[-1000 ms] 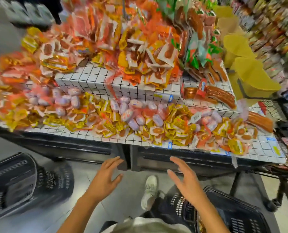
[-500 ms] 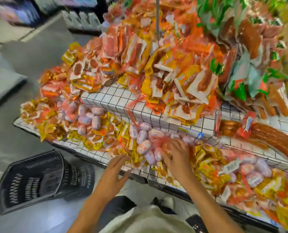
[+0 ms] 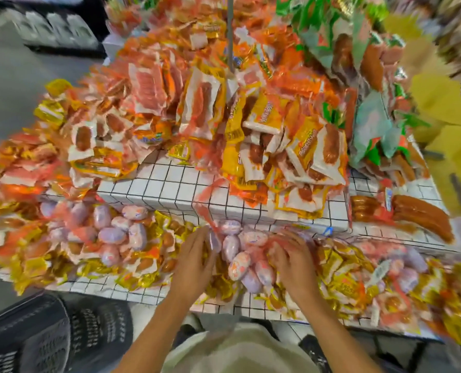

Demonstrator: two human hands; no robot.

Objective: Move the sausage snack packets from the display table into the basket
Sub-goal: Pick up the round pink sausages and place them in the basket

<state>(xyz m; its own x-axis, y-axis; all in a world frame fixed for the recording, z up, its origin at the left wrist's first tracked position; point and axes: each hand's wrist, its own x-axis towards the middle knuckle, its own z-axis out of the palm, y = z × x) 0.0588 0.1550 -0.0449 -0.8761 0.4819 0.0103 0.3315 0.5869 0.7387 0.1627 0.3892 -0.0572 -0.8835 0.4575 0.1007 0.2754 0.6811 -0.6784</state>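
Observation:
A red net bag of pink-and-lilac sausage snack packets [image 3: 240, 254] lies on the lower shelf of the white grid display table [image 3: 170, 181]. My left hand [image 3: 197, 262] lies against the bag's left side with straight fingers. My right hand [image 3: 291, 257] is on the bag's right side, its fingers curled into the red netting. A black plastic basket [image 3: 49, 337] stands on the floor at the lower left, below the table's front edge.
Another net bag of the same packets [image 3: 111, 232] lies to the left. Yellow and orange sausage packets [image 3: 291, 146] are heaped on the upper tier. Long brown sausages [image 3: 412, 214] lie at the right. A grey pole [image 3: 230, 33] rises from the pile.
Both hands have gone from below the table's edge up onto the lower shelf. The left hand has come against the net bag and the right hand has closed on its netting.

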